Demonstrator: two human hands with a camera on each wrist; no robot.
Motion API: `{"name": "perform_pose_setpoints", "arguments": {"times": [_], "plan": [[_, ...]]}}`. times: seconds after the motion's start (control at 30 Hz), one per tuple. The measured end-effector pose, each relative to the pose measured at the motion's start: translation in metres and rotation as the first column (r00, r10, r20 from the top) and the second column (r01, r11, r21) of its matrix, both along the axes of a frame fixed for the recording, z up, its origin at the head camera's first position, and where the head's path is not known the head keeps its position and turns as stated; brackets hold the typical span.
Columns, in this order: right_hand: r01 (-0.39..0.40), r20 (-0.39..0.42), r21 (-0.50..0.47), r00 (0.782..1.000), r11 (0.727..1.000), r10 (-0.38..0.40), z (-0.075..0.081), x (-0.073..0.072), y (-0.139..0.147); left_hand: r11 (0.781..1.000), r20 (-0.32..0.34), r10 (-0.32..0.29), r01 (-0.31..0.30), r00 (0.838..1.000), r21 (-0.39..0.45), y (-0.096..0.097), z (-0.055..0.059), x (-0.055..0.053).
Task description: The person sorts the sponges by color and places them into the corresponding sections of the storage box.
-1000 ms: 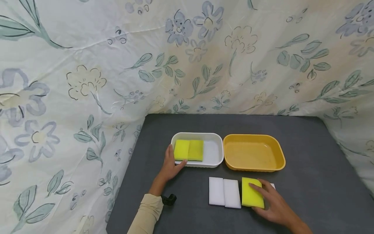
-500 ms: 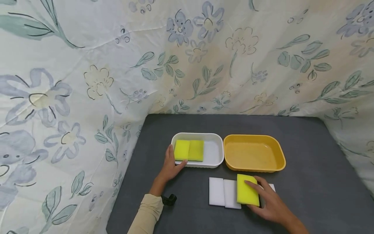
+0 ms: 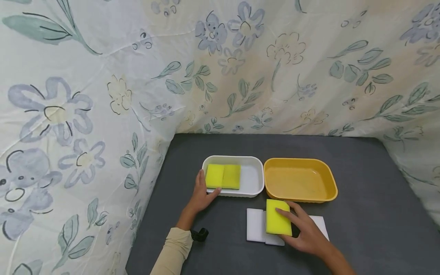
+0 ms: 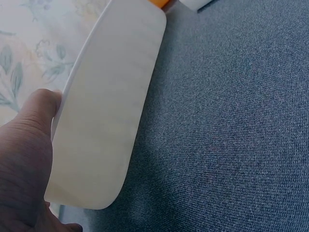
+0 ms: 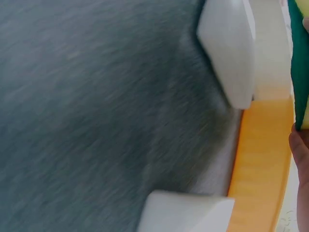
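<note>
My right hand (image 3: 304,231) pinches a scouring sponge (image 3: 277,217) between thumb and fingers, above two white sponge blocks (image 3: 255,225). Its yellow face is up; the green scouring layer (image 5: 300,63) shows in the right wrist view. At the left end of a white tray (image 3: 252,179), my left hand (image 3: 199,194) holds the corner, with the thumb (image 4: 43,104) over the rim in the left wrist view. Two yellow sponges (image 3: 223,176) lie side by side in that tray's left part. A yellow-orange tray (image 3: 300,179) stands beside it with nothing inside.
Another white block (image 3: 319,225) lies partly behind the right hand. The dark grey tabletop (image 3: 364,198) is bordered by a floral cloth (image 3: 240,103) at the back and sides. A small black device (image 3: 199,234) sits at the left wrist.
The right hand has moved left and slightly away from me with the scouring sponge, which is now over the white blocks. More of the right white block shows. The left hand has stayed put.
</note>
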State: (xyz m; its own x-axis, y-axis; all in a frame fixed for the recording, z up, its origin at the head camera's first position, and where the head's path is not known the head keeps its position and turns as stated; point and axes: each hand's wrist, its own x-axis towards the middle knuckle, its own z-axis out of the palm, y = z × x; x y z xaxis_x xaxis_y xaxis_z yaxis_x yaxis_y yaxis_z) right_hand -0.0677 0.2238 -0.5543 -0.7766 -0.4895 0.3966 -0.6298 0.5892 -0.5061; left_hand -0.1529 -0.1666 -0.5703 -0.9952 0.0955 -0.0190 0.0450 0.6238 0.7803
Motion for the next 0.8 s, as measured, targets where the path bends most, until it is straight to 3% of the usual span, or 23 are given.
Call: {"name": "perform_pose_setpoints", "arguments": {"times": [0.17, 0.43, 0.8], "plan": [[-0.016, -0.026, -0.010, 1.000, 1.000, 0.016, 0.005, -0.011, -0.012, 1.000, 0.005, -0.002, 0.002, 1.000, -0.006, -0.001, 0.003, -0.001], [-0.066, 0.004, -0.042, 0.998, 0.997, 0.066, 0.008, -0.027, -0.030, 1.000, 0.000, -0.006, 0.006, 1.000, -0.005, -0.001, 0.003, 0.000], [-0.137, -0.068, 0.001, 0.988, 0.991, 0.137, 0.004, -0.053, -0.050, 1.000, -0.011, 0.003, -0.003, 1.000, -0.012, 0.003, 0.001, 0.006]]}}
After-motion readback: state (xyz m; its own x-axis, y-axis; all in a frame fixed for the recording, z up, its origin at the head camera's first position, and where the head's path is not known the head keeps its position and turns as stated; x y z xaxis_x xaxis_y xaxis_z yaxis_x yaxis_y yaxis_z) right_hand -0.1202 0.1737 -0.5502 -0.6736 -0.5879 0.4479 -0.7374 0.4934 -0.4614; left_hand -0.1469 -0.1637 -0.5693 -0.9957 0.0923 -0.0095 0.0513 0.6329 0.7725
